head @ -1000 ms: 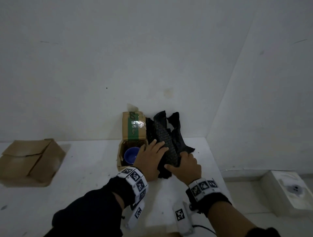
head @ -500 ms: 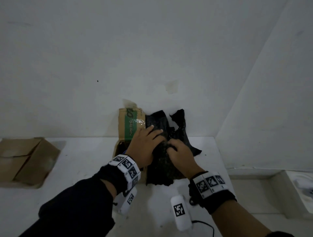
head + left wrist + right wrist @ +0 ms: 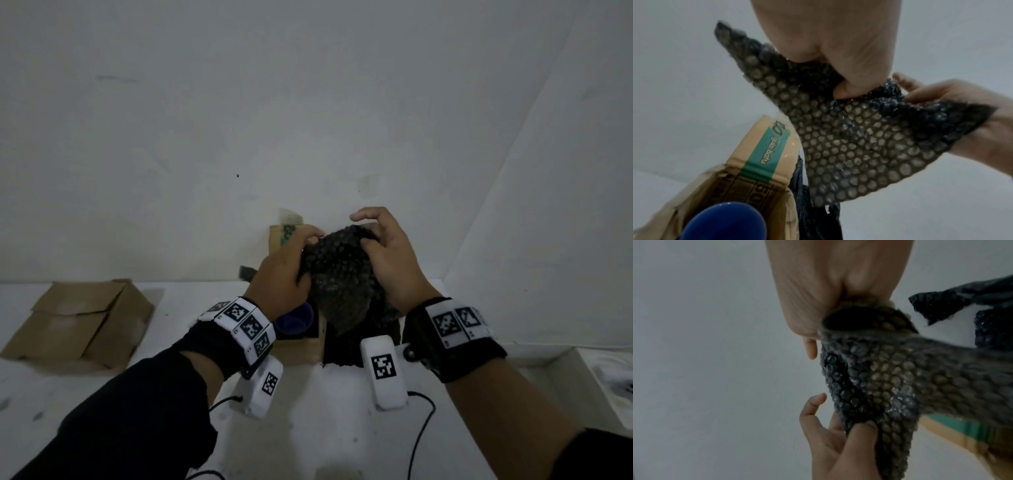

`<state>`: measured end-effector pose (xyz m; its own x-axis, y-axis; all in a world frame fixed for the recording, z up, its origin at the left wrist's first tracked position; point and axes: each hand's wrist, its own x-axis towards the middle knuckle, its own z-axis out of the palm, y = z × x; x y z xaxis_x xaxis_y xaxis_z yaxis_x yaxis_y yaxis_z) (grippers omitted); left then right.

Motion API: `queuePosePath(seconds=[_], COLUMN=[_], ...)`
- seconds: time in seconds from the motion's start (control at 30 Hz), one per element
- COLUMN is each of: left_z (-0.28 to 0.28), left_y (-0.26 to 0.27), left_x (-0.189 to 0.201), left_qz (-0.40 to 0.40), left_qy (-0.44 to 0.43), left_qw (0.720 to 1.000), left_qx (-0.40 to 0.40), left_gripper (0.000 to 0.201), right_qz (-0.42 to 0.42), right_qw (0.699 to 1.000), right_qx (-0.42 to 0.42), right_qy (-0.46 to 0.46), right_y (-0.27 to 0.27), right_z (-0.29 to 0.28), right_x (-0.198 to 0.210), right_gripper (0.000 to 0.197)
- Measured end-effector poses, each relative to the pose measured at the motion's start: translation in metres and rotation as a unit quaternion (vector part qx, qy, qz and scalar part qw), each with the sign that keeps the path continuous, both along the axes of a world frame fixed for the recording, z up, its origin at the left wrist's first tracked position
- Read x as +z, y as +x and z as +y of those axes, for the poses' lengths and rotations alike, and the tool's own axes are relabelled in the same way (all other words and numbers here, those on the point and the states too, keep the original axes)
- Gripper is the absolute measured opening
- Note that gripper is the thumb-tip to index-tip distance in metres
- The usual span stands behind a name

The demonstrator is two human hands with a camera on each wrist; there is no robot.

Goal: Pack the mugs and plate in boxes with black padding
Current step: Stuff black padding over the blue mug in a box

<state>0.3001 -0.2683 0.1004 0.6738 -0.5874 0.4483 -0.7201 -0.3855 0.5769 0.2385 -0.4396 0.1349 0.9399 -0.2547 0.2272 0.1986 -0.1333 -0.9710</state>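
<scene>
both hands, left hand (image 3: pixel 286 270) and right hand (image 3: pixel 394 263), pinch one padding (image 3: pixel 337 274) sheet, raised over the box (image 3: pixel 301 349) at 12 o'clock. one mug (image 3: pixel 294 320) sits inside, unpadded; closed box (image 3: pixel 78 322) at 9 o'clock. plate unseen; most packing seems left.

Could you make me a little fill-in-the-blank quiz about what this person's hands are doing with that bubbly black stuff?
1. Both the left hand and the right hand grip one sheet of black ____ wrap.
2. Inside the open cardboard box sits a mug coloured ____.
3. The printed band on the box flap is ____.
4. A second cardboard box lies on the person's ____ side of the table.

Missing words: bubble; blue; green; left
</scene>
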Motion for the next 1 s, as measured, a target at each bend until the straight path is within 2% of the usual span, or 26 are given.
queuePosePath(seconds=[0.1,0.17,0.23,0.3,0.33,0.4,0.47,0.53,0.57,0.6,0.63,0.67,0.7,0.73,0.77,0.83,0.87,1.0], left_z=[0.013,0.020,0.026,0.033,0.036,0.043,0.050,0.057,0.059,0.060,0.061,0.062,0.062,0.062,0.062,0.060,0.058,0.048], left_y=[0.001,-0.005,-0.010,-0.011,-0.011,-0.008,0.002,0.013,0.018,0.021,0.025,0.028,0.031,0.034,0.037,0.042,0.045,0.055], left_x=[0.004,0.006,0.002,-0.004,-0.007,-0.015,-0.021,-0.025,-0.025,-0.025,-0.025,-0.025,-0.026,-0.027,-0.029,-0.035,-0.040,-0.054], left_qz=[0.065,0.114,0.114,0.040,-0.005,-0.048,-0.045,-0.039,-0.028,-0.011,0.009,0.027,0.039,0.045,0.048,0.052,0.063,0.166], left_qy=[-0.088,-0.126,-0.096,0.007,0.043,0.035,-0.005,-0.009,0.000,0.017,0.040,0.060,0.074,0.081,0.082,0.079,0.074,0.028], left_qw=[0.994,0.985,0.988,0.999,0.999,0.997,0.997,0.996,0.997,0.997,0.997,0.996,0.994,0.994,0.994,0.994,0.994,0.985], left_qx=[-0.016,-0.042,-0.051,-0.025,0.002,0.044,0.069,0.076,0.075,0.072,0.069,0.066,0.065,0.063,0.061,0.050,0.042,0.027], left_gripper=[0.049,0.040,0.073,0.104,0.107,0.091,0.066,0.045,0.038,0.035,0.033,0.031,0.029,0.029,0.030,0.031,0.031,0.034], right_qz=[-0.026,-0.006,0.018,0.039,0.046,0.063,0.074,0.084,0.085,0.078,0.057,0.038,0.022,-0.013,-0.048,-0.067,-0.057,-0.001], right_qw=[0.999,0.995,0.984,0.969,0.962,0.950,0.942,0.938,0.951,0.974,0.991,0.985,0.948,0.898,0.854,0.811,0.809,0.843], right_qx=[-0.044,-0.080,-0.094,-0.084,-0.077,-0.075,-0.081,-0.088,-0.094,-0.103,-0.108,-0.115,-0.129,-0.137,-0.132,-0.076,-0.042,0.075], right_qy=[0.006,0.062,0.150,0.231,0.259,0.296,0.319,0.324,0.281,0.188,0.048,-0.126,-0.291,-0.418,-0.500,-0.576,-0.583,-0.533], right_y=[0.009,0.016,0.020,0.020,0.020,0.022,0.024,0.027,0.030,0.032,0.034,0.035,0.035,0.035,0.034,0.034,0.037,0.053], right_z=[0.015,0.030,0.044,0.054,0.058,0.061,0.060,0.057,0.055,0.053,0.051,0.048,0.045,0.045,0.047,0.054,0.056,0.061], right_x=[0.001,-0.002,-0.004,-0.003,-0.003,-0.005,-0.010,-0.017,-0.023,-0.030,-0.037,-0.045,-0.051,-0.055,-0.056,-0.061,-0.066,-0.091], right_gripper=[0.042,0.043,0.043,0.039,0.038,0.036,0.035,0.032,0.028,0.024,0.025,0.036,0.051,0.063,0.071,0.075,0.073,0.059])
